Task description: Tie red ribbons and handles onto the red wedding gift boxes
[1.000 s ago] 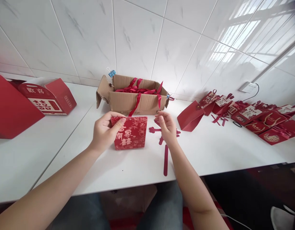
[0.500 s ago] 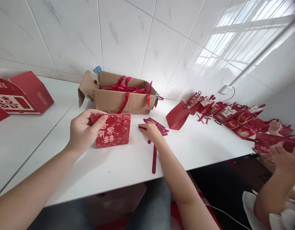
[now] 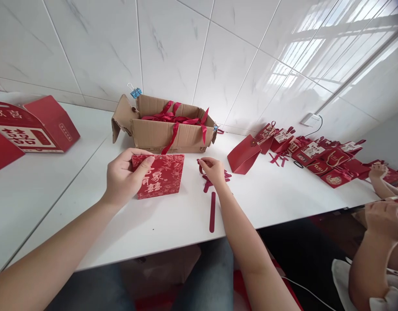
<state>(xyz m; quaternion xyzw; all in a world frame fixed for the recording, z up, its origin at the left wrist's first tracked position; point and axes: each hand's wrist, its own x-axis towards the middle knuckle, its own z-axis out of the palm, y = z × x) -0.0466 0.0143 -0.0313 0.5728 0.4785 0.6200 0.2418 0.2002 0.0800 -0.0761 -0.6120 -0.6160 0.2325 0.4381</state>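
Note:
My left hand (image 3: 127, 175) grips a red printed gift box (image 3: 163, 175) by its upper left corner, thumb on the front face. White characters and floral patterns cover that face, and a small hole shows near its top edge. My right hand (image 3: 212, 168) pinches a dark red strap (image 3: 200, 167), which curls below the fingertips, above the white table. Under and behind that hand lies a loose pile of dark red straps (image 3: 208, 185). One more strap (image 3: 212, 211) lies straight, nearer the table's front edge.
An open cardboard box (image 3: 169, 136) with red ribbons (image 3: 173, 117) stands against the tiled wall. A red folded box (image 3: 244, 154) is to its right, then several finished-looking red boxes (image 3: 315, 155). Larger red boxes (image 3: 53, 125) stand left. A co-worker's hands (image 3: 385, 218) are at far right.
My right hand has lifted a strap up off the pile. The whole view has shifted slightly, and the co-worker's held red item has moved mostly out of sight at right.

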